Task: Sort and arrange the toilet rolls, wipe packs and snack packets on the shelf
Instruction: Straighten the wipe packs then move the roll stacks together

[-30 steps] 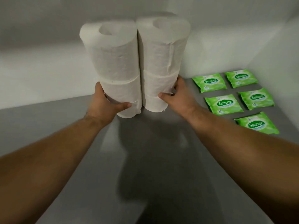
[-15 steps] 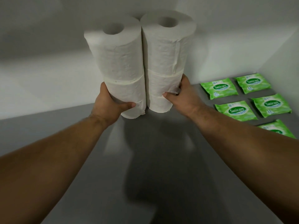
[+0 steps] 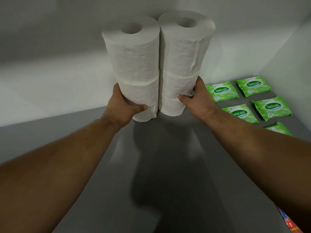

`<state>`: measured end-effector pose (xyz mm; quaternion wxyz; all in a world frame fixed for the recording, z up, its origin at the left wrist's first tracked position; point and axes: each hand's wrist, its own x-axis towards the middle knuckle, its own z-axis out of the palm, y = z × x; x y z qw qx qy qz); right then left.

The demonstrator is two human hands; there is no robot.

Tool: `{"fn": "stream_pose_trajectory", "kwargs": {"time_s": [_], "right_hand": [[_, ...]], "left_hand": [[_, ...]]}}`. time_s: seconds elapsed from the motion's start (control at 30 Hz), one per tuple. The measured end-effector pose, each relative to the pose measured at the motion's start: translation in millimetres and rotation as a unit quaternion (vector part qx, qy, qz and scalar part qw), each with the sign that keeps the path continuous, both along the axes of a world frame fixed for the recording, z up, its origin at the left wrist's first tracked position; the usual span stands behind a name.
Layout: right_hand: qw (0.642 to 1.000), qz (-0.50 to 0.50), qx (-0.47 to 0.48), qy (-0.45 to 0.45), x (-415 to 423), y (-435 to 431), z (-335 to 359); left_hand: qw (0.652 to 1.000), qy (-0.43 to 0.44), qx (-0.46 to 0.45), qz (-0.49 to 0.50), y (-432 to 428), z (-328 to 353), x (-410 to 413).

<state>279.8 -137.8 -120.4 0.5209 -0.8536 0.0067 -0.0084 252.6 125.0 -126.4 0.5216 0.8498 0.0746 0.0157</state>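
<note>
Both toilet-roll stacks [image 3: 136, 64] now further back, straighter, bases at the grey shelf [image 3: 151, 165], left of Sanicare wipe packs [image 3: 222, 91]. Grip: left hand [image 3: 124, 106], right hand [image 3: 196, 100] each curled round a stack's lower rolls. Set-down looks close.

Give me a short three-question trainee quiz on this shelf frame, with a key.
1. True or false: the left hand grips the left stack of toilet rolls while the right hand grips the right stack.
2. Where do the green wipe packs lie? A) flat on the shelf, to the right of the rolls; B) on top of the rolls; C) in the left hand.
3. Fill in: ___ wipe packs show, one partly hidden behind the right forearm.
Key: 1 true; 2 A; 3 five.
</note>
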Motion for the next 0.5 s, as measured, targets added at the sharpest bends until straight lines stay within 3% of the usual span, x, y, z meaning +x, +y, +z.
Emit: {"fn": "stream_pose_trajectory", "kwargs": {"time_s": [0.5], "right_hand": [[0.998,-0.039,-0.04,0.041,-11.7,-2.9,2.1]], "left_hand": [[0.999,0.048,0.012,0.007,-3.3,12.1,-11.6]]}}
